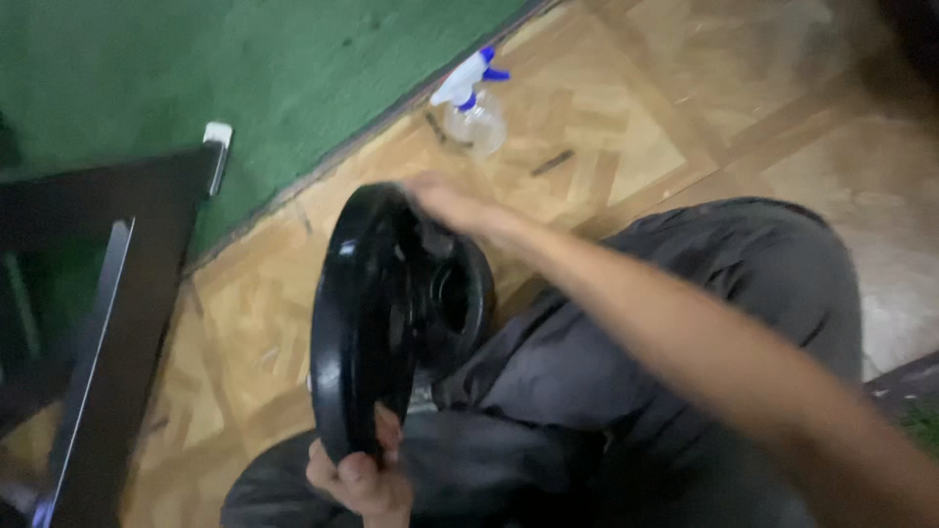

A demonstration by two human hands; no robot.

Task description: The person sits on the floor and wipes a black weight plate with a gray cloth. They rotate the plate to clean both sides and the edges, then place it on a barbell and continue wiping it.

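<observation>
A glossy black disc (377, 323), round and thick-rimmed like a weight plate with a recessed hub, stands on edge above the person's lap, which is covered in soft grey cloth. The left hand (360, 481) grips its lower rim with fingers curled tight, while the right hand (445, 203) rests over the top rim, though blur hides whether those fingers close on it. Beyond, on the worn parquet floor (606, 137), a clear plastic spray bottle (472, 108) with a white and blue trigger lies near a green mat (196, 68).
</observation>
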